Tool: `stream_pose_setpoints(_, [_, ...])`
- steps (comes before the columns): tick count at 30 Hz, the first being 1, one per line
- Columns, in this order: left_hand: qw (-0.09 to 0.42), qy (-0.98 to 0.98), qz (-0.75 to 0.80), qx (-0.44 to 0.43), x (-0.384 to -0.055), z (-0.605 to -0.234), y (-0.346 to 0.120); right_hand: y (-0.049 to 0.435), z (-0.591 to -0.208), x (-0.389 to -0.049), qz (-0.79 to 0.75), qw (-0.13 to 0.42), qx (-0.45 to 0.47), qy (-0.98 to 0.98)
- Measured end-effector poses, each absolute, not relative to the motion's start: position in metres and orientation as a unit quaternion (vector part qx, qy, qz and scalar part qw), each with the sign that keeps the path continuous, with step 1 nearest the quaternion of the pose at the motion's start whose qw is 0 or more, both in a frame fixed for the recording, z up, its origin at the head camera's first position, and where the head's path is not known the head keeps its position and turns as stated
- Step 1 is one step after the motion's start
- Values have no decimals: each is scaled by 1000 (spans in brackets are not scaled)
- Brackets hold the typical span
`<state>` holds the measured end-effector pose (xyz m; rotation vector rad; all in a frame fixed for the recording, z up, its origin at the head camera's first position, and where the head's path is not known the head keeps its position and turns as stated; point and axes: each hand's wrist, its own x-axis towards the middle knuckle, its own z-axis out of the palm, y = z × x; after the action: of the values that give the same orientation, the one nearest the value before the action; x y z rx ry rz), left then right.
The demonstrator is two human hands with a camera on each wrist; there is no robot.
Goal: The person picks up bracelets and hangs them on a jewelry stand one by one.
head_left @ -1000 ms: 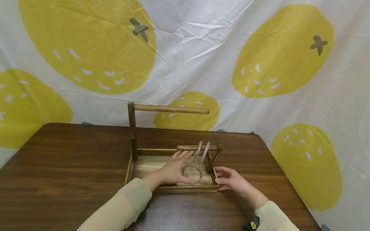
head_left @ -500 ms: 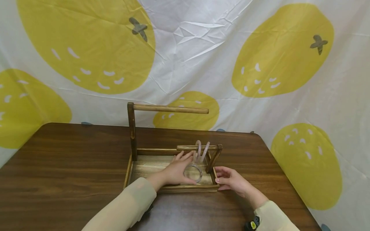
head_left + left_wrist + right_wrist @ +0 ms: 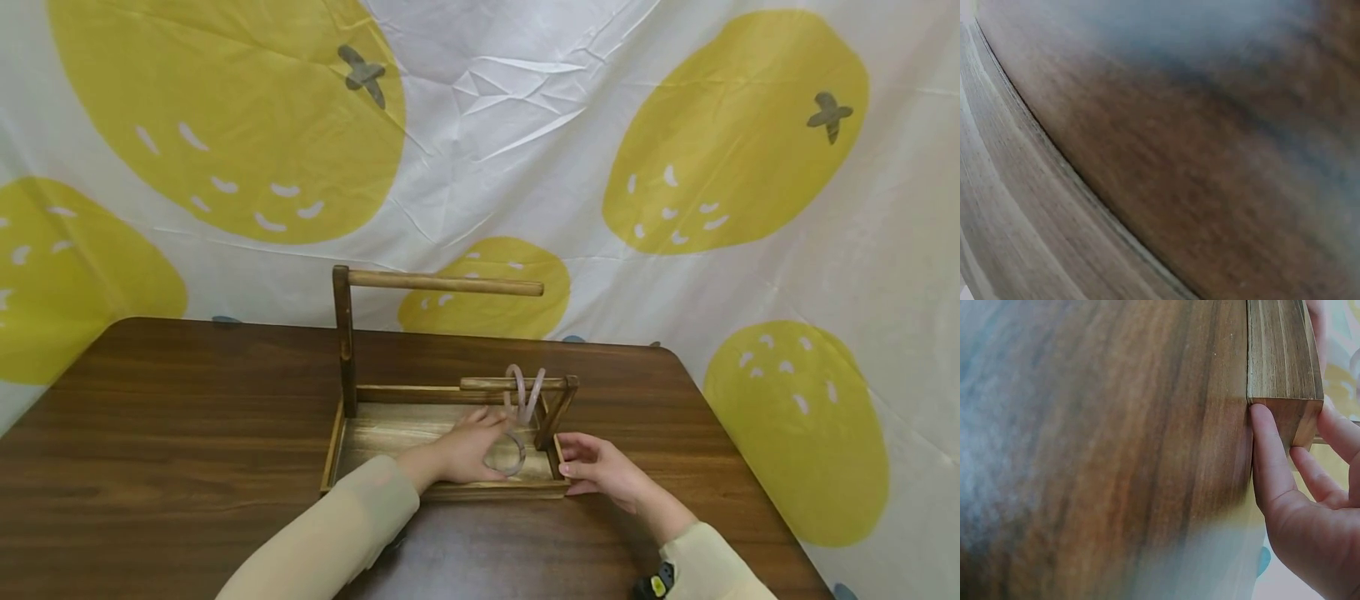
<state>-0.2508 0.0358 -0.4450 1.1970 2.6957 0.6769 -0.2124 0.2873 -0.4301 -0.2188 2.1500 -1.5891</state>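
The left hand [image 3: 468, 452] is down inside the wooden tray [image 3: 378, 433], at a marbled grey ring [image 3: 522, 455] that lies toward the tray's right end. Thumb and fingers are spread apart round the ring's left part, the thumb by its near edge and the fingers by its far edge; its right arc shows beyond the grip. Whether the fingertips actually press on it I can't tell, since the left wrist view gives only tray side and blurred tabletop. Just beyond the fingers, two pink rings [image 3: 534, 395] hang round the short bar [image 3: 480, 384]. The right hand [image 3: 600, 471] holds the tray's right end at its near corner, thumb at the rim and fingertips against the outer face.
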Motion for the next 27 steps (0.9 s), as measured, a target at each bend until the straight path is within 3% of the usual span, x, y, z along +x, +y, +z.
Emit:
stream_pose_setpoints(9, [95, 897, 191, 387, -249, -439, 40, 287, -429, -212, -577, 230, -76, 780])
stream_pose_setpoints(21, [72, 893, 174, 408, -248, -434, 41, 294, -434, -212, -584, 223, -123, 770])
stream_pose_setpoints(27, [53, 900, 156, 403, -252, -435, 39, 291, -433, -213, -577, 226, -86, 780])
